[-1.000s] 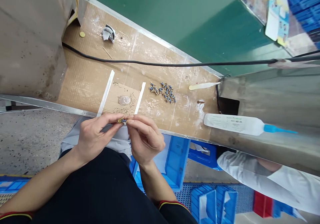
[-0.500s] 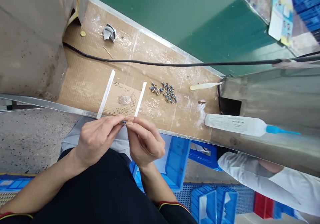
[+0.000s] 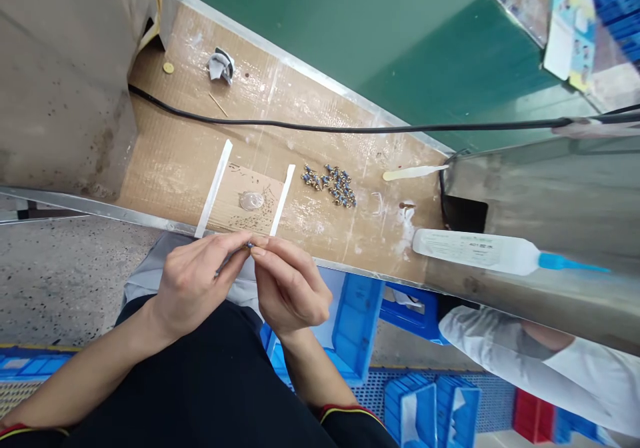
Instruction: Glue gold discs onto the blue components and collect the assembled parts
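Note:
My left hand (image 3: 193,285) and my right hand (image 3: 290,287) meet at the front edge of the bench, fingertips pinched together. Between them sits a small blue and brass-coloured part (image 3: 249,244), mostly hidden by the fingers. Just beyond, a cardboard square (image 3: 240,181) lies between two white tape strips, with a clear blob (image 3: 251,201) on it and many dark marks around the blob. A loose cluster of similar blue and brass-coloured parts (image 3: 341,187) rests to the right of the square.
A black cable (image 3: 310,127) crosses the bench. At right lie a white bottle (image 3: 473,251) with a blue nozzle and a pale spatula-like stick (image 3: 415,172). Below the edge is a blue crate (image 3: 357,325). Another person's white-clothed leg or sleeve (image 3: 505,355) shows lower right.
Both hands stay pinched at nearly the same spot, with slight finger movement around the small part; less of it shows now. The whole view has shifted slightly.

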Action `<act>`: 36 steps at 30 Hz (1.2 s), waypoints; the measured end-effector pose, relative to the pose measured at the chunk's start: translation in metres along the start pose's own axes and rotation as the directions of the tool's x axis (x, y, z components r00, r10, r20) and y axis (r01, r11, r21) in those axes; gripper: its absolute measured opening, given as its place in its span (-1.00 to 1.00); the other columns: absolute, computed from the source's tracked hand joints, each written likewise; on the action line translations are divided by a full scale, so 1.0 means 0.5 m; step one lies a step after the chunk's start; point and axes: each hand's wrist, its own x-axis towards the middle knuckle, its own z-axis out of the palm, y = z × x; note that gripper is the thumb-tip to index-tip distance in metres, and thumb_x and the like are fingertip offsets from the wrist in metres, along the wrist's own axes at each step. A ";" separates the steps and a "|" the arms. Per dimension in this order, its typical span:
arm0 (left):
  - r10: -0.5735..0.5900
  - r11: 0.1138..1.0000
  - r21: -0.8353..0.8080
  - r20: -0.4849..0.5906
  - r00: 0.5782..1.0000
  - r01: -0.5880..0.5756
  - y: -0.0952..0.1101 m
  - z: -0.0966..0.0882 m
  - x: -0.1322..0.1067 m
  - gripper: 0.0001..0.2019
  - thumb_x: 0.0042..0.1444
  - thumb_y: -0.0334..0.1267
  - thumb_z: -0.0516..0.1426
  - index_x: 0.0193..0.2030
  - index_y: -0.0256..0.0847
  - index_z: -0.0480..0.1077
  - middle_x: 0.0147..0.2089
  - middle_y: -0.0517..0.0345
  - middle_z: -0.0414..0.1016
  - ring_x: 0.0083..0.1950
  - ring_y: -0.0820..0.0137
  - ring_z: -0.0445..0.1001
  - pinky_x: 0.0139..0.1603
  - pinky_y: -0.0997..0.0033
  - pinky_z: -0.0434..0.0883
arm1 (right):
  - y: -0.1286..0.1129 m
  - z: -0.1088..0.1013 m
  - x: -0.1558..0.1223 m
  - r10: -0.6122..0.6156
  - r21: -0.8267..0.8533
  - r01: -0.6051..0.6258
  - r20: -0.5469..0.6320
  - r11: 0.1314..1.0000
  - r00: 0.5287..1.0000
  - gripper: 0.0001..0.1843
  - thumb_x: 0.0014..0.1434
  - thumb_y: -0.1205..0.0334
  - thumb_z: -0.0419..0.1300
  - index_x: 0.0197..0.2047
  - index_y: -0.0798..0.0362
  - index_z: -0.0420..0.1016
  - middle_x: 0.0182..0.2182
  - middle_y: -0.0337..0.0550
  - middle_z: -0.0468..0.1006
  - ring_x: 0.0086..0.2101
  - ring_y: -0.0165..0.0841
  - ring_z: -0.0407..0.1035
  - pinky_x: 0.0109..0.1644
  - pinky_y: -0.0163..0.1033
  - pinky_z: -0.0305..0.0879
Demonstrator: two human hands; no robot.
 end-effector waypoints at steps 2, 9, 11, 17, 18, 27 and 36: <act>-0.104 0.989 -0.101 0.025 0.994 0.106 0.000 -0.001 -0.002 -0.81 0.54 -0.45 0.33 0.20 -0.20 0.65 0.07 0.11 0.89 0.01 0.36 0.90 0.18 0.48 0.77 | 0.003 -0.005 0.000 -0.047 0.012 0.047 0.009 0.999 0.999 -0.46 0.45 0.54 0.44 0.36 -0.14 0.75 0.05 -0.10 0.86 -0.03 -0.21 0.82 0.05 -0.13 0.86; -0.340 0.898 -0.265 0.088 0.936 0.351 0.008 0.003 -0.003 -0.79 0.44 -0.45 0.36 0.09 -0.10 0.75 0.01 0.23 0.90 -0.10 0.37 0.90 0.03 0.48 0.82 | 0.006 -0.022 0.007 0.226 0.179 -0.234 0.065 0.956 0.972 -0.61 0.51 0.45 0.41 0.25 -0.16 0.76 -0.01 -0.15 0.86 -0.05 -0.22 0.80 0.05 -0.08 0.83; -0.351 0.891 -0.272 0.098 0.931 0.364 0.010 0.008 -0.004 -0.79 0.44 -0.44 0.36 0.09 -0.10 0.76 0.00 0.21 0.90 -0.10 0.34 0.90 0.02 0.45 0.83 | 0.008 -0.020 0.006 0.367 0.242 -0.384 0.111 0.891 0.923 -0.68 0.50 0.44 0.41 0.16 -0.17 0.78 -0.06 -0.19 0.85 -0.06 -0.24 0.78 0.06 -0.09 0.81; -0.304 0.911 -0.263 0.096 0.948 0.319 0.019 0.025 -0.008 -0.77 0.44 -0.48 0.35 0.10 -0.11 0.77 0.01 0.22 0.90 -0.10 0.42 0.89 0.06 0.52 0.79 | 0.017 -0.017 -0.006 0.472 0.350 -0.490 0.143 0.798 0.870 -0.83 0.49 0.37 0.46 0.03 -0.12 0.79 -0.08 -0.19 0.85 -0.05 -0.26 0.78 0.10 -0.12 0.79; -0.296 0.914 -0.260 0.099 0.950 0.312 0.022 0.027 -0.009 -0.77 0.44 -0.48 0.35 0.10 -0.11 0.76 0.02 0.22 0.90 -0.09 0.42 0.89 0.08 0.53 0.79 | 0.018 -0.020 -0.007 0.478 0.354 -0.492 0.134 0.795 0.868 -0.84 0.49 0.36 0.46 0.02 -0.12 0.79 -0.08 -0.19 0.85 -0.06 -0.26 0.78 0.09 -0.12 0.79; -0.296 0.928 -0.198 0.126 0.947 0.316 0.047 0.059 -0.011 -0.78 0.45 -0.43 0.37 0.09 -0.07 0.80 0.01 0.19 0.90 -0.09 0.35 0.89 0.05 0.44 0.81 | 0.037 -0.049 -0.030 0.503 0.414 -0.489 0.083 0.768 0.860 -0.89 0.53 0.31 0.45 0.00 -0.12 0.80 -0.12 -0.21 0.84 -0.07 -0.28 0.77 0.10 -0.11 0.78; -0.555 0.719 -0.295 0.302 0.775 0.629 0.075 0.132 -0.018 -0.67 0.45 -0.14 0.47 0.29 -0.11 0.75 0.09 0.04 0.88 0.04 0.22 0.89 0.16 0.34 0.81 | 0.082 -0.073 -0.104 0.353 0.171 -0.355 0.044 0.919 0.935 -0.80 0.55 0.36 0.41 0.15 -0.10 0.73 0.08 -0.20 0.86 0.15 -0.36 0.75 0.35 -0.18 0.72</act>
